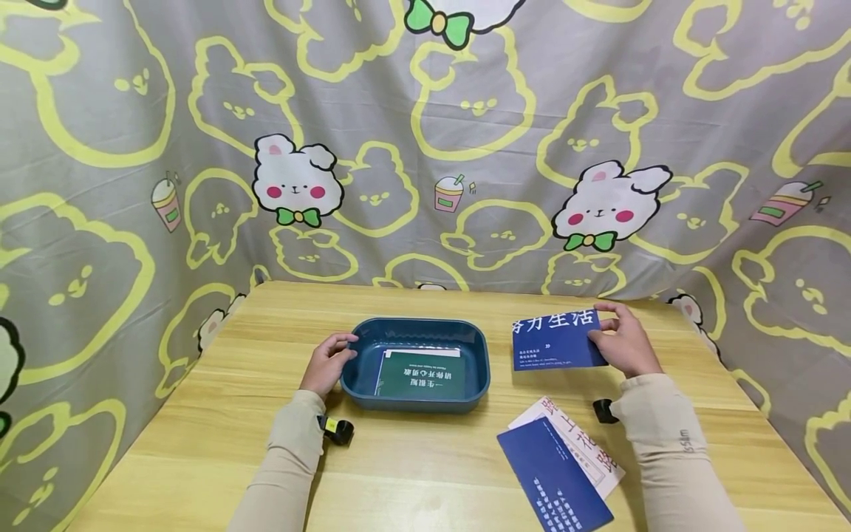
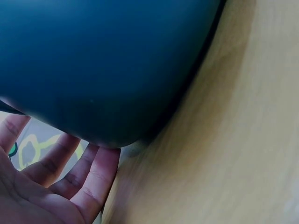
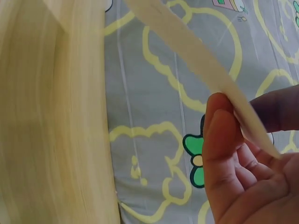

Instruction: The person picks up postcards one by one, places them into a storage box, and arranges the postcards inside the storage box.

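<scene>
My left hand point(image 1: 327, 363) grips the left end of a dark blue plastic tray point(image 1: 415, 404), its fingertips against the outer wall point(image 2: 107, 102) in the left wrist view. Inside the tray lies a green card point(image 1: 425, 375) with white writing, over other cards whose edges show. To the right of the tray, my right hand point(image 1: 628, 346) pinches a blue card point(image 1: 555, 349) with white characters by its right edge, thumb in front. That card is held up and tilted, its printed face toward the head camera. Edge-on, the card point(image 3: 205, 60) looks slightly bent in the right wrist view.
Nearer the front, another blue card point(image 1: 552, 473) overlaps a pale card point(image 1: 605, 462) with red characters on the wooden table point(image 1: 412, 473). Behind the table hangs a grey curtain point(image 1: 399, 244) printed with yellow outlines and rabbit faces.
</scene>
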Motion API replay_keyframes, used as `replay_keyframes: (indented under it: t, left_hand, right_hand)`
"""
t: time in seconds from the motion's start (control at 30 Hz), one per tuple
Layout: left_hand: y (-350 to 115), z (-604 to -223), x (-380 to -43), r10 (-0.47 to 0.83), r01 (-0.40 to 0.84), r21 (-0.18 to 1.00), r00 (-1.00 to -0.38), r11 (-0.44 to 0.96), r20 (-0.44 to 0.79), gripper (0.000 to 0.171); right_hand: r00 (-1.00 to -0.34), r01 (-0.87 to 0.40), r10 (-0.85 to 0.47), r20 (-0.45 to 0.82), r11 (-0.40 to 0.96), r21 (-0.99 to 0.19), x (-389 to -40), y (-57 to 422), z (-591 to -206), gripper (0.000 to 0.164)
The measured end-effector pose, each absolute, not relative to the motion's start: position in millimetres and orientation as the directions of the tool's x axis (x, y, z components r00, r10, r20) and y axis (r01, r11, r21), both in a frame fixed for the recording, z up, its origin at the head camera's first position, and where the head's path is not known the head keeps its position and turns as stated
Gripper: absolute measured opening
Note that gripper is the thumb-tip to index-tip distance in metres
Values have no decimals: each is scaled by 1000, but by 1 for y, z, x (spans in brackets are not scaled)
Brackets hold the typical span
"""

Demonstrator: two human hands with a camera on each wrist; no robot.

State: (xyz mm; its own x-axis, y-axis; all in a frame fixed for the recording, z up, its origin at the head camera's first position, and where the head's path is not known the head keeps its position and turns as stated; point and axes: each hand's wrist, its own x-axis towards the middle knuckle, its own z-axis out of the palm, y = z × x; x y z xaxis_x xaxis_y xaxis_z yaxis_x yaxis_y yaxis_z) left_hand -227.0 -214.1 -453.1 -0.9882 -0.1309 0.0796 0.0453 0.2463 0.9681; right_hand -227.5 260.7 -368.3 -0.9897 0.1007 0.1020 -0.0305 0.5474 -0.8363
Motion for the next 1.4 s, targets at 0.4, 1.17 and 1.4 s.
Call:
replay_keyframes:
  t: [0.4, 1.17, 1.4]
  left_hand:
    - [-214, -453, -228, -134, 45, 970, -988, 240, 79, 27]
    - [-207, -428, -213, -129, 0, 978, -991, 207, 27, 28]
    - [-211, -440, -221, -127, 17, 975, -991, 222, 46, 27]
  right_hand:
    - [-989, -57, 94, 118, 495, -867, -233, 235, -363, 54]
    - [-952, -135, 211, 222, 365, -921, -245, 185, -347, 47]
    - [-968, -163, 119, 222, 373, -913, -247, 169, -351, 39]
